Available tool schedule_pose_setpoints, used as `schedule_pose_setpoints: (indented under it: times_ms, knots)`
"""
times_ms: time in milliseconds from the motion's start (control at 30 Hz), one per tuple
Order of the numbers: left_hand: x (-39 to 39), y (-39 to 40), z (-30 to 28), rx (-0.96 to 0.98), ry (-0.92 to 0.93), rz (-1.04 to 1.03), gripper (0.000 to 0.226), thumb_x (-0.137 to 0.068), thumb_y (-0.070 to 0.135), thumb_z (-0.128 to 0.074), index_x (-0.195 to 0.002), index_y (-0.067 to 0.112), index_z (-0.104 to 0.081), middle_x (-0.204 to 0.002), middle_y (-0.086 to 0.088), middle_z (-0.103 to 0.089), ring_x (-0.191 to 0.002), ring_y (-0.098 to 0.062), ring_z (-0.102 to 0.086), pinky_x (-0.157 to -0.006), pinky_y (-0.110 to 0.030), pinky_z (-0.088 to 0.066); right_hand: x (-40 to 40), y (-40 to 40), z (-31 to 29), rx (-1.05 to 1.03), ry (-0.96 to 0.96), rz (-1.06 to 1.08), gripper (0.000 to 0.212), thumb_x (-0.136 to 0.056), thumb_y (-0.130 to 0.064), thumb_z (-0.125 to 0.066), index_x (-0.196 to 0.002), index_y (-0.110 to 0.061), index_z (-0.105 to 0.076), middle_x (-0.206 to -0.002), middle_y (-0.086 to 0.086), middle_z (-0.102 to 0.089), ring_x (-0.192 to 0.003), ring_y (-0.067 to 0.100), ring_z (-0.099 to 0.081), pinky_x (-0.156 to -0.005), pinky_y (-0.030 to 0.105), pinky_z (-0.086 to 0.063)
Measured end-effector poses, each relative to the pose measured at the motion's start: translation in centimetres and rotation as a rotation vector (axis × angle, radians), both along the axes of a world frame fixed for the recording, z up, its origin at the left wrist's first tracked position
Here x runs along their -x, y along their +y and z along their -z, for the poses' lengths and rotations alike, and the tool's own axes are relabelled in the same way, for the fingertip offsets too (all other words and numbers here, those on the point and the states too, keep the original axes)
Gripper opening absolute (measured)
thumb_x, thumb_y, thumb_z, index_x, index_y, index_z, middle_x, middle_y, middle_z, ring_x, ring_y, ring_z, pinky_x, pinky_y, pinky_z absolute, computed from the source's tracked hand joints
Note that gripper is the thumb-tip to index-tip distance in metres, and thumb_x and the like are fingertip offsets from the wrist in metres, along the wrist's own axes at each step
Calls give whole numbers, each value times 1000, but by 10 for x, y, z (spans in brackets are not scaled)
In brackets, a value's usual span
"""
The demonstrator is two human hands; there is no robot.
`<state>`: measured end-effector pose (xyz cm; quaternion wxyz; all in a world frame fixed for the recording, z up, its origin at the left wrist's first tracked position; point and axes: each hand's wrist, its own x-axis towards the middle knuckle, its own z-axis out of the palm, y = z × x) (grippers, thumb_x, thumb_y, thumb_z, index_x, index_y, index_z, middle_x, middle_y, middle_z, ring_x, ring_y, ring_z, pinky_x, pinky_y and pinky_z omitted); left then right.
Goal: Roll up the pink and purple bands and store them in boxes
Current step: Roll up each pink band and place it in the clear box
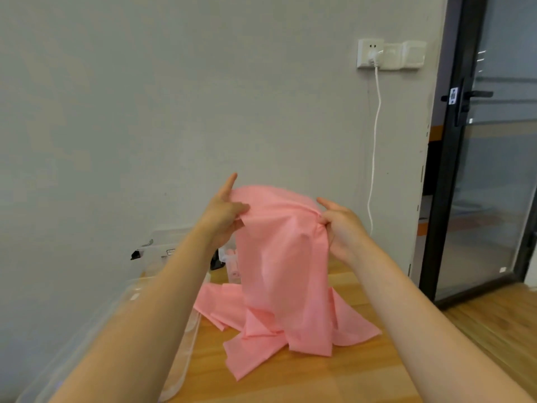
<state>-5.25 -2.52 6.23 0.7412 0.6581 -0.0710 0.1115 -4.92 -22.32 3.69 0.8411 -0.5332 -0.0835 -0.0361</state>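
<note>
Behind the wooden table (pixel 334 376) a pale grey wall is seen, with a white socket (pixel 370 53) from which a white cable (pixel 374 141) hangs down, and a dark-framed glass door (pixel 479 170) stands at the right. The pink band (pixel 279 257) is held up above the table, its upper edge raised between the two hands and its lower length left trailing in loose folds on the wood. The left hand (pixel 225 216) is closed on the upper left corner, the cloth being pinched under the thumb while the forefinger is pointed upward. The right hand (pixel 340 225) is closed on the opposite edge, where the fabric is gathered into a small bunch. It is judged that the band is lifted this way so that it may hang straight and its tangles be let fall out, since a flat, even strip is needed before rolling can be begun.

Clear plastic boxes (pixel 162 251) are seen at the left, against the wall and along the table edge, partly hidden by the left forearm; they are presumably kept close so that a finished roll can be dropped in with a short reach. Something pink is glimpsed behind the band, but what it is cannot be told. No purple band is visible.
</note>
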Motion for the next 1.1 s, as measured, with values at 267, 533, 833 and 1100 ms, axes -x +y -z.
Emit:
schedule_pose_setpoints:
  times_ms: [267, 533, 833, 1100]
  knots:
    - [28, -17, 138, 373, 143, 208, 58, -93, 43, -41, -144, 21, -26, -114, -16, -65, -106, -27, -61, -84, -40, -49, -5, 2, -4, -170, 42, -265, 65, -87, 14, -24, -143, -18, -33, -66, 10, -66, -50, 13, -61, -51, 20, -52]
    - [36, -34, 117, 172, -28, 315, 66, -78, 29, -68, -137, 30, -37, -122, -5, -61, -105, -23, -60, -92, -39, -46, -1, 2, -15, -291, 36, -362, 59, -88, 12, -20, -139, -12, -39, -78, 18, -70, -65, 22, -69, -53, 31, -56]
    - [52, -48, 117, 176, -88, 90, 83, -81, 7, -65, -137, 46, -19, -84, -8, -68, -81, -15, -66, -82, -35, -53, -4, -1, -29, -318, 21, -269, 60, -88, 15, -18, -141, -9, -35, -100, 22, -58, -63, 22, -69, -49, 29, -54]
    - [54, -56, 94, -197, -138, 236, 37, -90, 4, -56, -108, 36, -64, -119, 18, -58, -113, 5, -51, -89, -13, -44, -1, -1, -44, -329, 24, -235, 62, -85, 17, -18, -137, -7, -41, -99, 20, -57, -62, 23, -68, -52, 29, -56]
